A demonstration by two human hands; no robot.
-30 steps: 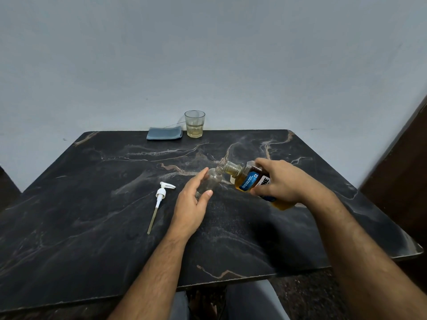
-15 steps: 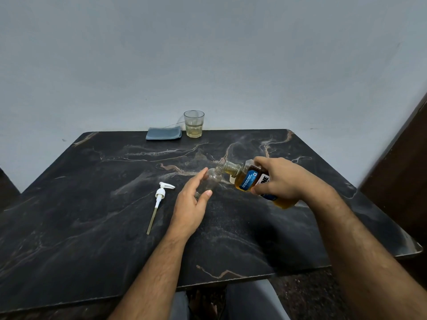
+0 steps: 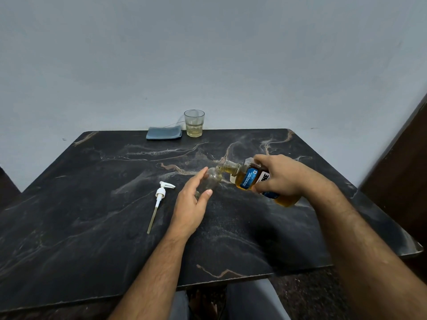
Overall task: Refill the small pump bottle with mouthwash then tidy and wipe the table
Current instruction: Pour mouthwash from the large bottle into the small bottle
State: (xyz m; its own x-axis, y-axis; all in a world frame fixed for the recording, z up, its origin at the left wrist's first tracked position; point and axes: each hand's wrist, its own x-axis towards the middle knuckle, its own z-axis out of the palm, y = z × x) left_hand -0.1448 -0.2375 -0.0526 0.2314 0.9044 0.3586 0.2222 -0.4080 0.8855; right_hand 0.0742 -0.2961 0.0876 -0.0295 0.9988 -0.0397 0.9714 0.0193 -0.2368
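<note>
A small clear bottle (image 3: 210, 182) stands on the black marble table (image 3: 92, 227), its neck uncapped. My left hand (image 3: 190, 202) is wrapped around its near side. My right hand (image 3: 280, 177) grips the mouthwash bottle (image 3: 248, 179), amber liquid with a blue label, tipped nearly flat. Its open mouth touches the small bottle's neck. The white pump head (image 3: 160, 197) with its long tube lies on the table left of my left hand.
A folded blue cloth (image 3: 164, 132) lies at the table's far edge, with a glass (image 3: 194, 123) holding a little pale liquid beside it. A grey wall rises behind. A dark wooden panel (image 3: 406, 169) stands at the right.
The mouthwash bottle has tipped slightly further and its mouth has closed onto the small bottle's neck. My left hand stays in place.
</note>
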